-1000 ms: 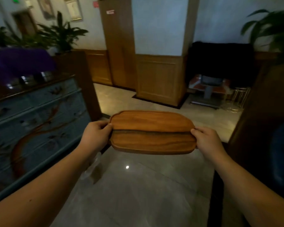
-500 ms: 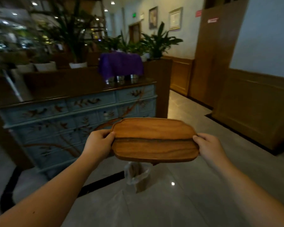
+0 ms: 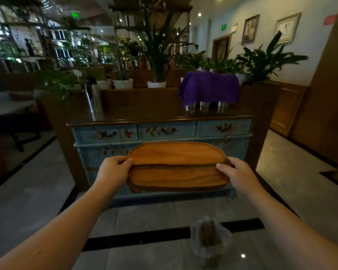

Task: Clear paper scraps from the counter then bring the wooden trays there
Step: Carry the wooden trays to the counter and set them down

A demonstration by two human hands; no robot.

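I hold a stack of oblong wooden trays (image 3: 177, 166) level in front of me at chest height. My left hand (image 3: 113, 170) grips the stack's left end and my right hand (image 3: 235, 173) grips its right end. Straight ahead stands the counter (image 3: 137, 116), a dark wooden top on a blue cabinet painted with birds and branches. The trays hang in front of the cabinet's drawers, below the top. No paper scraps show on the counter.
On the counter stand a steel flask (image 3: 94, 98) at the left and metal pots under a purple cloth (image 3: 209, 88) at the right. A small bin lined with a clear bag (image 3: 210, 238) sits on the floor near my feet. Potted plants line the ledge behind.
My view has swung left from the hallway and wood-panelled pillar until the counter faces me squarely. The trays stay gripped in both hands. The bin now lies lower right.
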